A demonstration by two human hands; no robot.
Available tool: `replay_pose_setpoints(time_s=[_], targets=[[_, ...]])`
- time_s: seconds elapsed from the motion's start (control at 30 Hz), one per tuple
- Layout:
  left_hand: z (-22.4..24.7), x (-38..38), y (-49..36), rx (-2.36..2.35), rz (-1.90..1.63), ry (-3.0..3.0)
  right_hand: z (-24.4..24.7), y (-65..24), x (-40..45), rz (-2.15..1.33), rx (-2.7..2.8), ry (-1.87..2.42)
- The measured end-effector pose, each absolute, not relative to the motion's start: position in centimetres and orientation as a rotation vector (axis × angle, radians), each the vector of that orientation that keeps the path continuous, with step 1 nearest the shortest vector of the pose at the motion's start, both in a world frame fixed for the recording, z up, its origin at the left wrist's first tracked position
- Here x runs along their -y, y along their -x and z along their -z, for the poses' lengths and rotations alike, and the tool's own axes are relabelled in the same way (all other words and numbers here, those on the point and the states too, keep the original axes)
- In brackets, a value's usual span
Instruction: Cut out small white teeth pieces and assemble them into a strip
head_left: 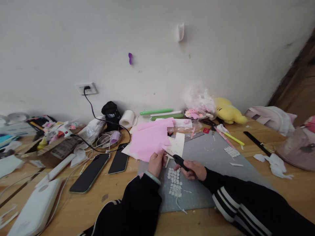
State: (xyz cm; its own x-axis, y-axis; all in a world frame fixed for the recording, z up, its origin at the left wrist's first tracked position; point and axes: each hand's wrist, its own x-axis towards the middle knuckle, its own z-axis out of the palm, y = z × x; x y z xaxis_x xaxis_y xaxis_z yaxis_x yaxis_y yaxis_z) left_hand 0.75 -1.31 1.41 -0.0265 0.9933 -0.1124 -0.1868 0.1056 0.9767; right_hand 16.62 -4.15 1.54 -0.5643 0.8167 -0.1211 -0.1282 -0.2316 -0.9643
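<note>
My right hand (194, 169) is closed around the black handle of a pair of scissors (180, 160), whose narrow blades point left towards my left hand. My left hand (156, 164) is closed in a pinch at the blade tips; what its fingers hold is too small to make out. A pale strip (167, 162) shows just right of those fingers. Pink sheet (149, 139) lies right behind my left hand, on cream paper (179, 143). Below the scissors, several small white rounded pieces (175, 183) lie in rows on the grey cutting mat (204, 193).
Two phones (90, 173) (118, 160) and a white power bank (35, 209) lie left, among cables. Toilet roll (127, 118), green rolls (157, 111) and a yellow plush toy (228, 110) line the wall. More white pieces (231, 151) and crumpled tissue (275, 165) are right.
</note>
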Motion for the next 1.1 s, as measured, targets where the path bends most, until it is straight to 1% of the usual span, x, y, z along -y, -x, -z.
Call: replay_pose_setpoints(time_s=[0.33,0.9,1.1], targets=[[-1.48,1.38,-0.87,-1.119,-1.193,-1.005,-0.78,-16.66,3.25,-1.697,1.256,0.902],[-1.64,1.42,-0.88,-1.181,-1.307,-0.917,-0.94,-16.42,3.58,-1.639,1.288,0.891],[-1.61,1.40,-0.88,-1.185,-1.290,-0.930,-0.83,-16.39,3.45,-1.638,1.282,0.904]])
